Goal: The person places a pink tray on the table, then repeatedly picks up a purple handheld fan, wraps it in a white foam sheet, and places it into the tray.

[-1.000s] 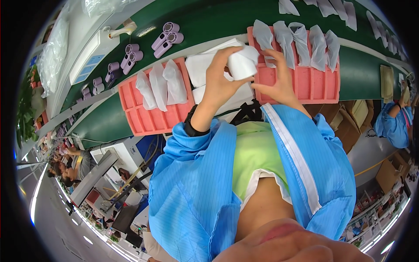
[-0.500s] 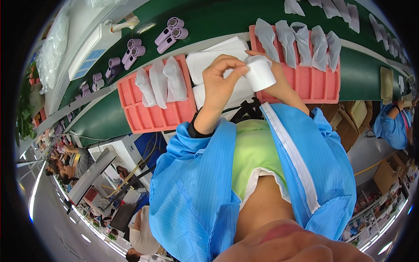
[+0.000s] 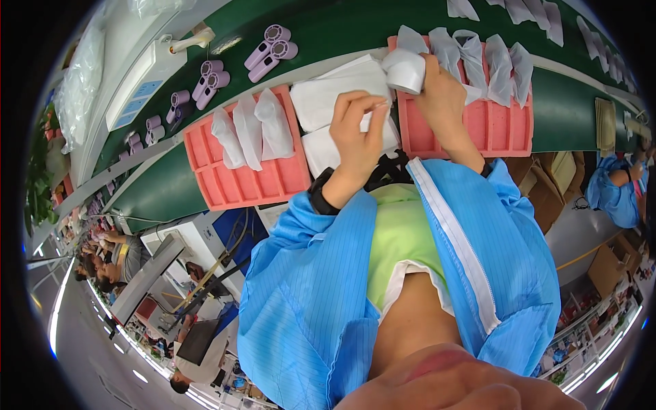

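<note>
The right hand [image 3: 443, 96] is closed around a small white cylinder-shaped object wrapped in a thin white foam pouch [image 3: 404, 70], holding it up just above the near left corner of the right-hand pink moulded foam tray [image 3: 502, 130]. The left hand [image 3: 357, 137] sits just beside it, thumb and forefinger pinched together near the pouch's loose edge; whether they actually grip a flap of the wrap or a separate bit of material is hard to tell at this size.

The wrapped piece looks light and easily carried in one hand. Its foam skin is soft and probably a little slippery, so a grip around the firm body inside seems safer than a pull on the loose end, which would likely crumple or slide off.

Under both hands lies a stack of flat white foam sheets [image 3: 335, 102] on the green conveyor belt [image 3: 567, 113]. More filled white pouches [image 3: 478, 55] stand in the right tray, and three lie in the left-hand pink moulded foam tray [image 3: 239, 181]. Several lilac plastic handheld devices [image 3: 273, 51] rest further back on the belt.
</note>
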Motion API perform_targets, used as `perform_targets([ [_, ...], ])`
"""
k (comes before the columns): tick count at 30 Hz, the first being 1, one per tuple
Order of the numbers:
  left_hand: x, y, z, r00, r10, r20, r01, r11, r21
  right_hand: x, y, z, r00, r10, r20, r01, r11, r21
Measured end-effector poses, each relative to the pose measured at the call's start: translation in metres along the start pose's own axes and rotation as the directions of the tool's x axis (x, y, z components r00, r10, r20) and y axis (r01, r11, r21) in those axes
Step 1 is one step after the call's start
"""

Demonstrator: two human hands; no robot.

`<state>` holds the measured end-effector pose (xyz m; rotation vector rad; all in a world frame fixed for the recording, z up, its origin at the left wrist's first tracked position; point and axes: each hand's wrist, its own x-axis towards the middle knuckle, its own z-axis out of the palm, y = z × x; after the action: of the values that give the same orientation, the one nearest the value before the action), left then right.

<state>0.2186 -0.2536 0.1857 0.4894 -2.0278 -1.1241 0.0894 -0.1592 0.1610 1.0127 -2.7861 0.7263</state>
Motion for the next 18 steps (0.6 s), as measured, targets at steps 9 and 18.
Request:
perform_targets([
  [9, 0.018, -0.020, 0.041, 0.952, -0.255, -0.167, 0.261, 0.965, 0.014, -0.001, -0.018, 0.029, 0.992, -0.106, -0.063, 0.107, 0.994, 0.015],
  [18, 0.011, -0.023, 0.042, 0.981, -0.183, -0.063, 0.192, 0.967, 0.168, 0.012, -0.014, 0.036, 0.998, 0.016, -0.053, -0.017, 1.000, -0.025],
])
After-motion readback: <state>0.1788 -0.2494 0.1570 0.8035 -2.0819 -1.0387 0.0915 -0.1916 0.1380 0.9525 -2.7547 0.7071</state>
